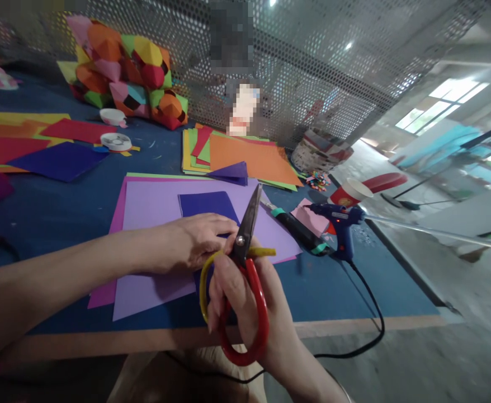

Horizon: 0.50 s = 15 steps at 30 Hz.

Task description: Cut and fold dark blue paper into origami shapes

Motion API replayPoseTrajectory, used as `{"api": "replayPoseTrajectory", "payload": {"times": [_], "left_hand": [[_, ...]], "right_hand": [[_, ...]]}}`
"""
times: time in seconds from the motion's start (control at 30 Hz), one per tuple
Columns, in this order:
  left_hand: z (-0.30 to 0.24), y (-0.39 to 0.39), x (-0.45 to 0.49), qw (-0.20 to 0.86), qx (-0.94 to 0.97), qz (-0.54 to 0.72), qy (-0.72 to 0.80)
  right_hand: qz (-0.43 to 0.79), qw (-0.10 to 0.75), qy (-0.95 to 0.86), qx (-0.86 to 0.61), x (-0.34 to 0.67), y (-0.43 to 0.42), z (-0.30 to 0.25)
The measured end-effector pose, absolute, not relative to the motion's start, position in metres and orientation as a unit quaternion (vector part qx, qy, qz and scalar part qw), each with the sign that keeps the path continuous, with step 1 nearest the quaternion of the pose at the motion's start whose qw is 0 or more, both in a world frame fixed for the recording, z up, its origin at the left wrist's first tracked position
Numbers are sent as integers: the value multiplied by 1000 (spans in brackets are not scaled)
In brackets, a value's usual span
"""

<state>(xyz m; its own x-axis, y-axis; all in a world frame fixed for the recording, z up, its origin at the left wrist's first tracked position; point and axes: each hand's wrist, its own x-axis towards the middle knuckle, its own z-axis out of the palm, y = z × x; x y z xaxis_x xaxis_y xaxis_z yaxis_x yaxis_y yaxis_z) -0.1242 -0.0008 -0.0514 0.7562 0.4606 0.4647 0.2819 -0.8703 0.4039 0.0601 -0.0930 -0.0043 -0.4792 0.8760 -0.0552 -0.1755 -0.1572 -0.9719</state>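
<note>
Noon being straight away from me, here's my left hand (199, 238) coming in from nine o'clock, palm down on the dark-blue rectangular paper (206, 204), fingers lying together, most likely to keep it from sliding over the larger lilac paper sheet (153, 207) underneath; whether the thumb pinches an edge, I can't tell. In from five o'clock comes my right hand (243, 294), thumb and fingers wrapped round the red-handled scissors with dark metal blades (242, 246), and it looks a grip for carrying rather than cutting, since the blades appear closed. A curved yellow band (203, 288) rings that grip; part of the handle or not, I can't say. The scissors sit just at three o'clock of my left fingers, above the papers, red loop towards me at six, long axis running near upright, tip aimed a touch past twelve. Out towards three, the black-and-teal utility knife (298, 229) and blue glue gun (341, 218) lie aside, presumably within easy reach.
</note>
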Motion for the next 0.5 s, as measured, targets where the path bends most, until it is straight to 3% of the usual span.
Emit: {"api": "replayPoseTrajectory", "payload": {"times": [0.23,0.5], "left_hand": [[-52,0,-126,165,931,267,189],[-25,-18,-127,196,925,199,257]], "right_hand": [[678,341,-529,-379,57,-92,-2],[689,414,-484,-345,59,-89,-6]]}}
